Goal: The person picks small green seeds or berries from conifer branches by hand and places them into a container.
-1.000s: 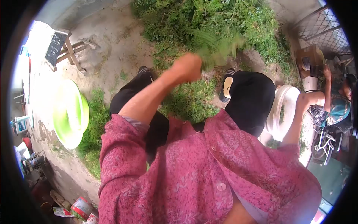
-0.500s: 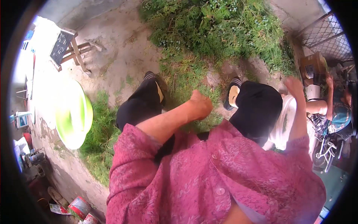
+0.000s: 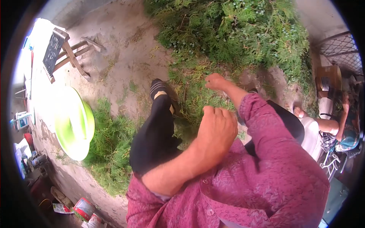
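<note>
My left hand (image 3: pixel 217 127) is raised in front of my chest, its fingers curled in and its back toward me; what they hold, if anything, is hidden. Just beyond it, over the sprigs between my feet, is my right hand (image 3: pixel 216 81), also closed, and its contents cannot be made out. The big heap of green conifer branches (image 3: pixel 232 34) with small pale cones lies ahead of both hands. Loose green sprigs (image 3: pixel 194 89) cover the ground between my shoes.
To the left are a lime-green basin (image 3: pixel 88 121), a second pile of greenery (image 3: pixel 110 133) and a low wooden stool (image 3: pixel 70 55). At the right sit another person (image 3: pixel 344 125), a cardboard box (image 3: pixel 329 76) and a wire fence (image 3: pixel 340 51). Cans (image 3: pixel 83 208) stand at lower left.
My right hand has swung from the far right to the middle, over the sprigs. My left hand has come up closer to the camera and slightly right. Both remain closed.
</note>
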{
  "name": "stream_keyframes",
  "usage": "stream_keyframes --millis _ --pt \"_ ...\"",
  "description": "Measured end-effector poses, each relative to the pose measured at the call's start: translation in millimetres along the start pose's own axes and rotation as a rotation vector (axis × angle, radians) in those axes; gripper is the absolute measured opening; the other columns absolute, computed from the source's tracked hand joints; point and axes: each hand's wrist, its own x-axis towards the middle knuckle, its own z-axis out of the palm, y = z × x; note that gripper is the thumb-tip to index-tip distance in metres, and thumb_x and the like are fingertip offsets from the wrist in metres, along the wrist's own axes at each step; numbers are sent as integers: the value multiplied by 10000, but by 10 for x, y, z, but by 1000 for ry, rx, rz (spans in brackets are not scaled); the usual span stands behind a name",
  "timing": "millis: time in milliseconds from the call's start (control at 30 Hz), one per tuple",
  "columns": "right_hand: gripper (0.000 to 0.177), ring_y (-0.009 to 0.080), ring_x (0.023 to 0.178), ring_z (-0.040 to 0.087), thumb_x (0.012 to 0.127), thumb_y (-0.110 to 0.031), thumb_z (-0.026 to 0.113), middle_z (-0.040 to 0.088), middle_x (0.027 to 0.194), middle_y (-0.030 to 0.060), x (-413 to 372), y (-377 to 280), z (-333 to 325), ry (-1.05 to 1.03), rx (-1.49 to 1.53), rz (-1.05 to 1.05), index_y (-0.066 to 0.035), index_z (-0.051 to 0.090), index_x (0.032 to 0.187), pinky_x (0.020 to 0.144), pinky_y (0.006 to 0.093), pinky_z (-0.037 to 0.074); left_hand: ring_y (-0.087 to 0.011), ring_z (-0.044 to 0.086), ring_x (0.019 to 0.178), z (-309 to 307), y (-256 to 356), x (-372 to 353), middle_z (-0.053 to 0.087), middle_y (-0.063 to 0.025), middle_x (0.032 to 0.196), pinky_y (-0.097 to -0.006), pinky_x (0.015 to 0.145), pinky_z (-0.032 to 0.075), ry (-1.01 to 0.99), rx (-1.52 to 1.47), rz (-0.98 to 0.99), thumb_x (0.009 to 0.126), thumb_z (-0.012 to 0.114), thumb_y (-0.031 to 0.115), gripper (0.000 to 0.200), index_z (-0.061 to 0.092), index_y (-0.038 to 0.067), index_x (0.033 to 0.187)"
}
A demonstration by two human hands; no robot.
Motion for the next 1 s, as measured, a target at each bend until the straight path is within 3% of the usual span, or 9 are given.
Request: stream_keyframes --millis 133,333,433,533,633,700,767,867,1000 --pt "491 331 1261 223 786 -370 558 380 1294 181 330 26 447 15 91 175 -105 499 1195 1032 428 204 -188 508 708 -97 -71 -19 514 -76 724 -321 603 343 -122 -3 -68 707 504 122 194 534 9 861" --pt "412 284 1181 359 802 -311 488 458 1201 189 666 254 742 -37 27 280 -51 548 1116 1004 416 259 -215 518 757 -255 -66 53 550 -167 872 -332 655 360 -194 -157 37 748 484 154 356 516 -28 1052" --pt "334 289 1020 507 785 -251 482 566 1005 202 409 48 706 -60 -13 22 -24 603 999 920 408 366 -223 512 741 -236 -9 42 546 -191 880 -341 662 366 -168 -155 71 767 459 173 369 509 -40 1064" --pt "255 276 869 582 789 -268 508 611 918 129 141 -170 840 -388 -243 -53 -101 634 935 819 356 464 -237 517 745 -286 -6 45 542 -208 894 -353 687 377 -180 -155 93 774 445 179 375 504 -45 1069" --pt "248 287 811 592 774 -287 520 614 876 146 16 37 970 -210 175 -250 -96 637 881 776 372 466 -245 521 761 -313 -14 50 537 -214 909 -364 711 385 -214 -162 103 780 442 185 379 499 -50 1073" --pt "204 282 736 604 717 -261 565 631 762 104 103 166 854 193 449 36 -73 624 769 687 368 473 -245 520 780 -319 -19 47 532 -210 920 -369 724 388 -222 -167 105 786 447 191 378 494 -54 1071" --pt "208 298 786 594 718 -242 582 629 822 113 297 303 636 275 452 269 -72 616 833 704 356 463 -245 520 798 -324 -25 42 526 -206 931 -373 736 390 -231 -171 104 791 452 196 378 490 -58 1068" --pt "260 369 868 551 736 -227 585 590 952 188 600 433 556 475 447 286 -62 587 938 747 417 437 -245 519 826 -333 -32 24 518 -199 948 -381 754 394 -235 -164 88 799 460 205 380 483 -65 1065" --pt "275 353 828 573 695 -192 619 605 857 179 858 250 406 447 259 313 -37 589 921 736 412 455 -245 519 853 -346 -66 -13 511 -193 965 -388 773 398 -209 -101 26 807 468 214 382 477 -71 1062"
